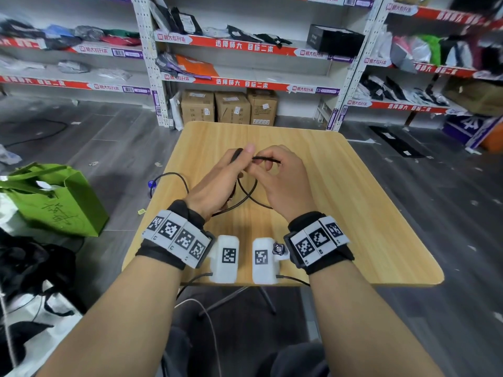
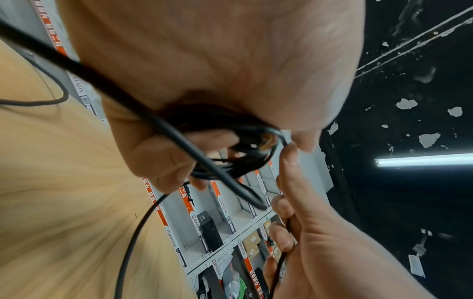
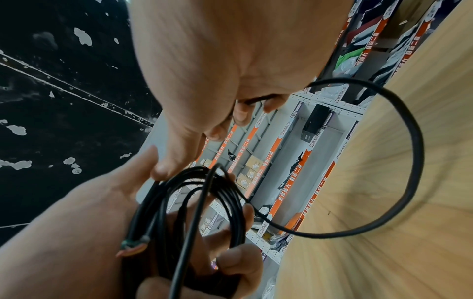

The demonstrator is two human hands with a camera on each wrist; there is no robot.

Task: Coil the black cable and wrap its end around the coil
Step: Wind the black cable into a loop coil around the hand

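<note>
Above the wooden table (image 1: 353,213) my left hand (image 1: 239,159) grips a coil of black cable (image 3: 194,208), fingers curled round its several turns. In the head view the hand hides most of the coil. A cut end with coloured wires (image 3: 135,243) sticks out of the coil by the left palm. My right hand (image 1: 269,161) pinches a strand (image 1: 265,158) just right of the left thumb. From that pinch a loose loop (image 3: 412,141) hangs down to the tabletop and runs back to the coil. More slack (image 1: 174,174) trails off the table's left edge.
A green paper bag (image 1: 60,197) and dark bags (image 1: 32,268) sit on the floor to the left. A small blue object (image 1: 151,184) lies by the table's left edge. Cardboard boxes (image 1: 231,107) and stocked shelves (image 1: 245,44) stand behind the table.
</note>
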